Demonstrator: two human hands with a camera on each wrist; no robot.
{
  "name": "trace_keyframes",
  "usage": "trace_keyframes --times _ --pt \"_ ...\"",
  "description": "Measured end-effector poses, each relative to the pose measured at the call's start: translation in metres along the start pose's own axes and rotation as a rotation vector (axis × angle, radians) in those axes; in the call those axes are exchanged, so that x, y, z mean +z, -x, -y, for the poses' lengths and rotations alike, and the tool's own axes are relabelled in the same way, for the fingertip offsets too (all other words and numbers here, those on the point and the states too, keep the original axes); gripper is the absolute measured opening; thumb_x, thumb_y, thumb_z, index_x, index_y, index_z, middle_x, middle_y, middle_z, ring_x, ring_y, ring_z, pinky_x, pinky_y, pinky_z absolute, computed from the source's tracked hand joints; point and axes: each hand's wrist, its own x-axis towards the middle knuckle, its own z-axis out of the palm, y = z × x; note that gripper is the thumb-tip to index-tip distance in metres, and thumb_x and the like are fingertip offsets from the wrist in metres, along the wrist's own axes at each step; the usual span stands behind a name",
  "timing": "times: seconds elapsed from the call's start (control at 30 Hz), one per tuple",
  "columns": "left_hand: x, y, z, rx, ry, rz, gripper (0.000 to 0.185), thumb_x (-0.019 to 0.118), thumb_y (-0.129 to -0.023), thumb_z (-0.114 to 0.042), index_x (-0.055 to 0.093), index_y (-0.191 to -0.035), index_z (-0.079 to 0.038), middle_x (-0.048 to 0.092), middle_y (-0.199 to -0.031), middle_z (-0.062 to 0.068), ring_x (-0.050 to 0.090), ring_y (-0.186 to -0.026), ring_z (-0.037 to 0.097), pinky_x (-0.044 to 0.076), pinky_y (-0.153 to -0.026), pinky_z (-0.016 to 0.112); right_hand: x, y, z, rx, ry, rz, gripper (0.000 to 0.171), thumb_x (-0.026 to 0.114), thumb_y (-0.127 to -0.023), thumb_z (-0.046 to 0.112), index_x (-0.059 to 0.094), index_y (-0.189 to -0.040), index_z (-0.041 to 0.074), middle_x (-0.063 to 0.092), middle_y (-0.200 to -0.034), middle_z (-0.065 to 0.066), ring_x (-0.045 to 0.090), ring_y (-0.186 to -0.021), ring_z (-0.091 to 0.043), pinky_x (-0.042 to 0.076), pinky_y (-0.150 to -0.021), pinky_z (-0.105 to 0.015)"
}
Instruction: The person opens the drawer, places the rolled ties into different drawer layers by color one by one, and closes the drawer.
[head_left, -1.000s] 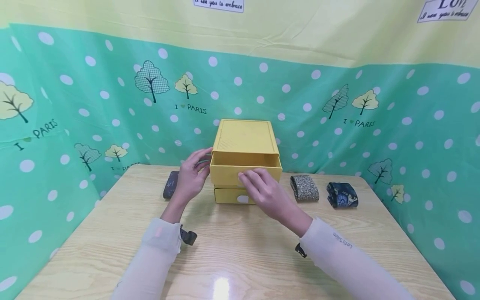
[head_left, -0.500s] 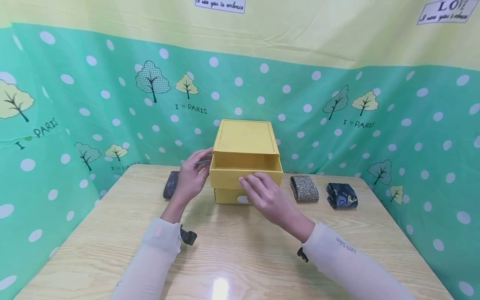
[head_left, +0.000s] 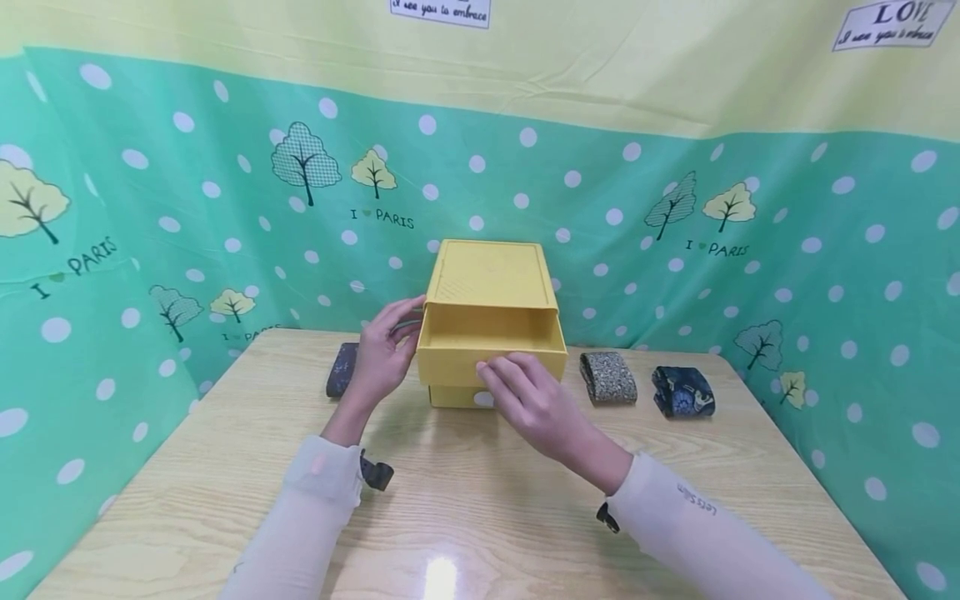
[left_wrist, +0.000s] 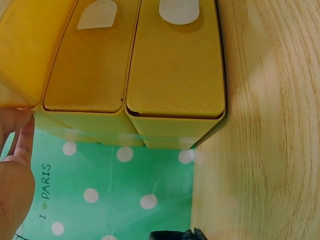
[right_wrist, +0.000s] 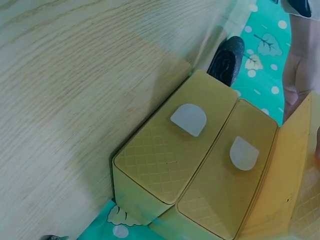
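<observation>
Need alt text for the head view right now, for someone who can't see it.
A right hand grips the front of a yellow drawer box's open top drawer while the left hand rests on the box's side. Three rolled cloths lie on the wooden table beside the box.

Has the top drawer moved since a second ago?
Yes. The top drawer, under the right hand, has slid out toward the person: its front now hides more of the lower drawer, while the box top stays put.
</observation>
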Motion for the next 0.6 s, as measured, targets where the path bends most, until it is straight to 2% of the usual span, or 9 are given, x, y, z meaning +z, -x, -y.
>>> trace_keyframes --times 0.27,0.6 --pt "-0.0004 -0.0001 -0.0002 0.005 -0.007 -0.002 0.047 0.064 -0.092 0.016 0.060 -0.138 0.005 0.059 -0.135 0.021 0.062 -0.118 0.037 0.058 -0.104 0.031 -0.0013 -0.0007 0.0022 -0.011 0.008 0.009 0.027 0.050 -0.106 0.002 0.068 -0.124 -0.007 0.068 -0.113 -0.019 0.064 -0.098 -0.033 0.065 -0.088 -0.032" --pt "-0.0008 0.0007 0.0015 0.011 -0.011 0.005 0.047 0.065 -0.093 0.014 0.059 -0.138 0.004 0.058 -0.135 0.021 0.062 -0.118 0.040 0.058 -0.104 0.030 -0.0016 -0.0004 0.0039 -0.052 0.003 -0.063 0.026 0.053 -0.103 0.000 0.069 -0.121 -0.008 0.069 -0.110 -0.019 0.065 -0.093 -0.032 0.066 -0.084 -0.031"
